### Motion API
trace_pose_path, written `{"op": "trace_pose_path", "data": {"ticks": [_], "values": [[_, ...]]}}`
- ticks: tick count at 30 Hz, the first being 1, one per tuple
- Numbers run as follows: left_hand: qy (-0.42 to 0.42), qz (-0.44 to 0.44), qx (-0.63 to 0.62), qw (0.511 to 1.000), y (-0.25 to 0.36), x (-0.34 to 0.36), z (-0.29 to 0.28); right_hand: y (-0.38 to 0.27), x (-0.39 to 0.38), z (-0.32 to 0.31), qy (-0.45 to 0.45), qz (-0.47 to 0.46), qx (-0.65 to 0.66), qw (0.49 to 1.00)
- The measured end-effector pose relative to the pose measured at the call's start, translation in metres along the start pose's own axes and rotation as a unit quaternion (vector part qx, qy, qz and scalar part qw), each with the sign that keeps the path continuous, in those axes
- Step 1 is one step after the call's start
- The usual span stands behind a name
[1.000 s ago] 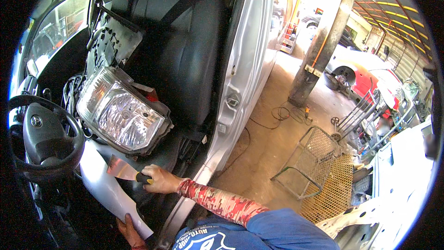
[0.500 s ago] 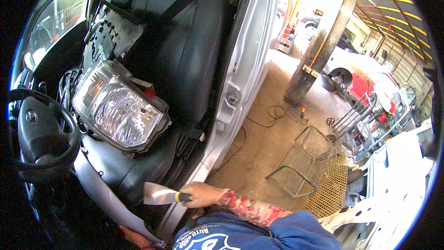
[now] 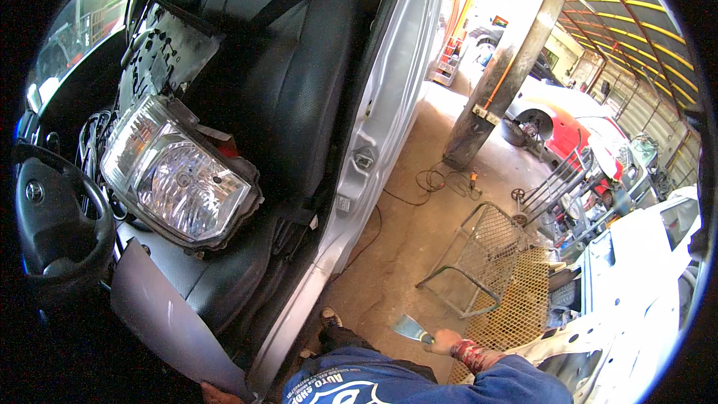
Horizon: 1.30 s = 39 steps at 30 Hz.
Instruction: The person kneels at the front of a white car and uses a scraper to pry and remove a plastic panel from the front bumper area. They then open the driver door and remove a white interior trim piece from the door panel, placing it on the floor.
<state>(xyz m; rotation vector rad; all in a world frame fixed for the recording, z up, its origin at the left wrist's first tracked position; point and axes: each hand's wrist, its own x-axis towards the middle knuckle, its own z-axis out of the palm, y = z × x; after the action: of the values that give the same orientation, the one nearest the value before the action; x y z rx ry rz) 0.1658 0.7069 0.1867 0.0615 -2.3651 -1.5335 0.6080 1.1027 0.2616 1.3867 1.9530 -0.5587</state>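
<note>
A putty knife [image 3: 412,329] with a broad metal blade is in my right hand [image 3: 446,341], fingers wrapped round its handle. That hand is held out to the right of the vehicle, above the floor and near a wire-mesh frame. At the lower edge of the view, my left hand [image 3: 218,394] is at the bottom end of a long, curved silver-grey panel [image 3: 168,310]. Its fingers are mostly cut off by the picture's edge and the panel. The panel slants across the front of the black seat.
A large headlight [image 3: 185,179] rests on the seat, beside the steering wheel [image 3: 63,209]. The door frame [image 3: 363,157] runs along the seat's right side. Across the brown floor stand a metal mesh stand [image 3: 490,247], yellow mesh [image 3: 523,295], a cable [image 3: 434,179] and a post [image 3: 486,108].
My right hand has swung the putty knife from beside the seat edge out to the right, over the floor. My left hand stays low by the panel, and the view has shifted slightly.
</note>
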Motion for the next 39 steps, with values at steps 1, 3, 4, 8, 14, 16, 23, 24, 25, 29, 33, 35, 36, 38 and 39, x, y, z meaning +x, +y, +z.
{"op": "trace_pose_path", "data": {"ticks": [1,3,4,8,14,16,23,24,25,29,33,35,36,38,39], "values": [[0.014,-0.02,-0.01,1.0,0.015,-0.006,0.0,0.01,-0.006,0.008,-0.04,0.035,-0.01,0.999],[-0.018,-0.059,-0.013,0.998,0.042,-0.008,-0.001,0.029,-0.019,0.023,-0.057,0.014,-0.001,0.998],[-0.034,-0.079,-0.014,0.996,0.054,-0.009,-0.002,0.037,-0.023,0.03,-0.069,0.007,0.002,0.998],[-0.097,-0.059,-0.012,0.993,0.076,-0.006,-0.009,0.065,-0.024,0.051,-0.112,0.053,-0.007,0.992],[-0.08,0.061,0.117,0.988,0.052,-0.007,-0.002,0.096,-0.026,0.068,-0.114,0.128,0.037,0.985],[0.012,0.043,0.293,0.955,0.05,-0.009,0.01,0.099,-0.032,0.069,-0.112,0.137,0.004,0.984],[-0.268,0.194,-0.011,0.944,0.106,0.006,0.019,0.106,-0.045,0.079,-0.09,0.161,0.064,0.981],[-0.311,0.203,-0.01,0.928,0.114,0.012,0.028,0.109,-0.044,0.083,-0.07,0.152,0.087,0.982],[-0.354,0.211,-0.008,0.911,0.122,0.015,0.04,0.113,-0.042,0.087,-0.059,0.154,0.099,0.981],[-0.323,0.326,-0.033,0.888,0.158,0.001,0.117,0.129,-0.032,0.104,-0.044,0.156,0.183,0.97],[-0.223,0.492,-0.089,0.837,0.233,-0.034,0.207,0.138,-0.016,0.108,-0.069,0.181,0.348,0.917],[-0.235,0.502,-0.143,0.82,0.274,-0.06,0.252,0.14,-0.003,0.101,-0.06,0.199,0.374,0.904],[-0.327,0.478,-0.115,0.807,0.293,-0.07,0.263,0.142,0.001,0.096,-0.028,0.178,0.416,0.892],[-0.435,0.435,-0.125,0.779,0.324,-0.103,0.295,0.149,0.013,0.083,0.01,0.181,0.484,0.856],[-0.453,0.426,-0.133,0.772,0.336,-0.12,0.31,0.152,0.018,0.077,0.016,0.197,0.512,0.836]]}}
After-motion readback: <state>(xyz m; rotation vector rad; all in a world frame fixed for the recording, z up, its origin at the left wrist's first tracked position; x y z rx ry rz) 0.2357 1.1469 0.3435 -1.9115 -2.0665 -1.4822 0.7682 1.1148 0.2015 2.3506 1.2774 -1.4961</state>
